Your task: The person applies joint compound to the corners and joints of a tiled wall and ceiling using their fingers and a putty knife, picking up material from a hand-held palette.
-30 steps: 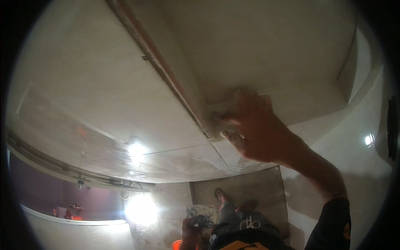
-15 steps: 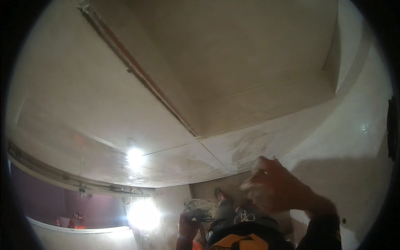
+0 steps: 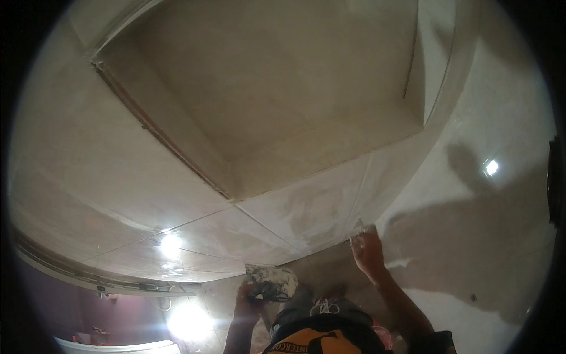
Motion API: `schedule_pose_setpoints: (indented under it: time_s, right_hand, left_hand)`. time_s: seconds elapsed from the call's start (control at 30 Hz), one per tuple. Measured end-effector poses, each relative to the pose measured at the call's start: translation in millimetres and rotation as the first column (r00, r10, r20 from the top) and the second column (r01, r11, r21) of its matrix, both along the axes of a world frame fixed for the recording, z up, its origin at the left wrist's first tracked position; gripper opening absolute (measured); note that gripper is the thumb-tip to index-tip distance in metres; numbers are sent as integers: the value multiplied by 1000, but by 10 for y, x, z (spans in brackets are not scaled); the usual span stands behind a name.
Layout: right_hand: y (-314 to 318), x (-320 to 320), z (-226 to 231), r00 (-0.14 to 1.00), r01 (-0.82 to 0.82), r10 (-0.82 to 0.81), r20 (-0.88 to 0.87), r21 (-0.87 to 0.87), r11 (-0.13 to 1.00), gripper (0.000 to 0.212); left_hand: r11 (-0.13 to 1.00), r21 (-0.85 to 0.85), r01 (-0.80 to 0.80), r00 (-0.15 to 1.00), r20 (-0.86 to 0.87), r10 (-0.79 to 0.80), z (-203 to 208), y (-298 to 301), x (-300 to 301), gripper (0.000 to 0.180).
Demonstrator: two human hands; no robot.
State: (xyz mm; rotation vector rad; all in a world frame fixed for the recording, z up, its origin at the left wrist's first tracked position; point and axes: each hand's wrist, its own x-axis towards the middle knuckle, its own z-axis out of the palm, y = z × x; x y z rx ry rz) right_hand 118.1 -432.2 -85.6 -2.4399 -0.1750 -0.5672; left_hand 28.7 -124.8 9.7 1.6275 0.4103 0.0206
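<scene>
Your left hand [image 3: 249, 295] is closed on the left end of a flat board [image 3: 272, 282], which is dark and smeared with whitish paste. The board sits low in the view, in front of your body and just left of its middle, with its smeared face turned up toward you. Your right hand [image 3: 367, 248] is raised farther out, its fingers bent and whitened at the tips; you can't tell from here how far it is open or whether it pinches anything small. It is near the lower part of the tiled wall [image 3: 306, 215], though contact can't be made out.

Beneath your arms are your grey trousers [image 3: 295, 307], with a pale drawstring [image 3: 324, 307], and your dark top with its orange-yellow panel [image 3: 318, 342]. Beside your right forearm is a partly hidden red object [image 3: 383, 337].

Beyond your hands, a deep rectangular niche [image 3: 283, 100] opens in the wall, with a rough brownish strip [image 3: 159, 140] along its left edge. A glaring lamp [image 3: 190, 321] shines at lower left, beside a purple surface [image 3: 127, 312]. On your right, shadows fall across a pale wall [image 3: 507, 236].
</scene>
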Motion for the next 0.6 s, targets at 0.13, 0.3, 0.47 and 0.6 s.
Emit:
schedule_pose_setpoints:
  time_s: [0.13,0.3,0.47,0.6]
  right_hand:
    - [-414,-464,-1099,811,47,-205,-548,-287,957,65]
    - [52,-165,763,937,141,-71,-343,183,973,62]
    - [789,383,2255,921,-280,335,198,-260,924,51]
    - [1075,852,2372,898,-258,348,271,-317,913,44]
  left_hand:
    - [693,669,267,916,48,-399,-401,354,-9,17]
    - [942,178,284,958,-6,-288,-361,399,8,18]
    - [751,-653,-97,943,-302,-140,-499,375,358,26]
    - [794,362,488,864,-74,-497,-518,435,470,34]
